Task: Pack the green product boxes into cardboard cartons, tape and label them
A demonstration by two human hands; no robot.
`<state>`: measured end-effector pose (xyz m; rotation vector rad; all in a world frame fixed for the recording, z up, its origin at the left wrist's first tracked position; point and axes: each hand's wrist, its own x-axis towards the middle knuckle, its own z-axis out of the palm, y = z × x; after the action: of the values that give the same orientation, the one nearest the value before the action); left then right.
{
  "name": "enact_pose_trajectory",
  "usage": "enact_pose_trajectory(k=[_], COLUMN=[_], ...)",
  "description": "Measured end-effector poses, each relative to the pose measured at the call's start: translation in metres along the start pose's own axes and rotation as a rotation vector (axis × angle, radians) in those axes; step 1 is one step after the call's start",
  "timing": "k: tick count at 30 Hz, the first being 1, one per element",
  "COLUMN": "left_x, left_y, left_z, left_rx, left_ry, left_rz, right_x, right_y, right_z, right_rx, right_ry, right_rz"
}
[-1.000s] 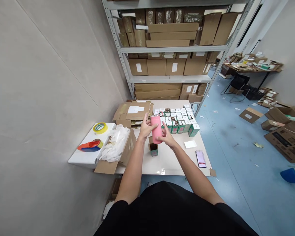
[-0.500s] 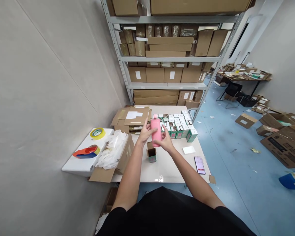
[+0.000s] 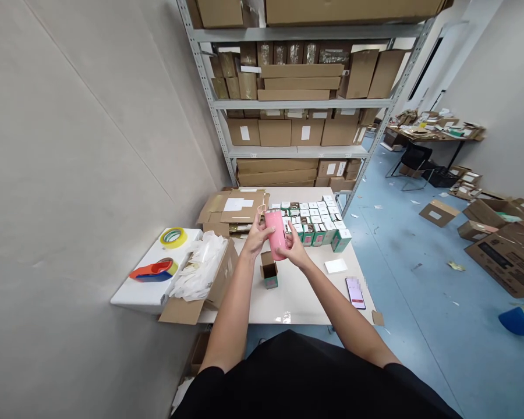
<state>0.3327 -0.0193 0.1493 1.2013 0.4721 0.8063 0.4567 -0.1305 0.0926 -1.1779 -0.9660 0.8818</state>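
A pink bottle is held up over the table between my two hands, its top leaning slightly left. My left hand is closed around its left side, and a loop shows at the top near those fingers. My right hand grips the lower right side. Below the bottle stands a small open box, brown inside with a green lower part. Beyond my right hand are several rows of white-and-green boxes, a few with open tops. A white flat box or card lies to the right.
A phone lies near the right edge of the table. At left stand a carton of white packing bags, a tape roll and a tape dispenser. Flattened cardboard and a loaded shelf are behind.
The bottle has turned in my hands: its pink cap part no longer stands up at the top, and a loop now shows at its upper left. Both hands keep hold of it.
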Motion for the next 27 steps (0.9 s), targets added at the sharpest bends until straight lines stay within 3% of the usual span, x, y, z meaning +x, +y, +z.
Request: enact_pose_trajectory(k=[4,9,15,21,27], left_x=[0.001,-0.001,-0.001,-0.002,-0.006], left_y=[-0.006,-0.015,-0.019,-0.03,-0.061], left_z=[-0.003,-0.007,-0.019,-0.044,-0.066], left_rx=[0.043,0.028,0.278,0.468,0.575], left_ry=[0.005,0.006,0.23,0.144,0.157], left_rz=[0.008,-0.028,0.047,0.016,-0.095], right_x=[-0.001,0.0,-0.006,-0.015,-0.022], right_y=[0.01,0.02,0.032,0.055,0.104], right_z=[-0.003,0.0,0.002,0.017,0.026], right_rx=[-0.078,0.023,-0.133,-0.307,-0.357], right_ry=[0.046,-0.022,0.047,0.092,0.071], right_rz=[0.039,0.066,0.158,0.171,0.21])
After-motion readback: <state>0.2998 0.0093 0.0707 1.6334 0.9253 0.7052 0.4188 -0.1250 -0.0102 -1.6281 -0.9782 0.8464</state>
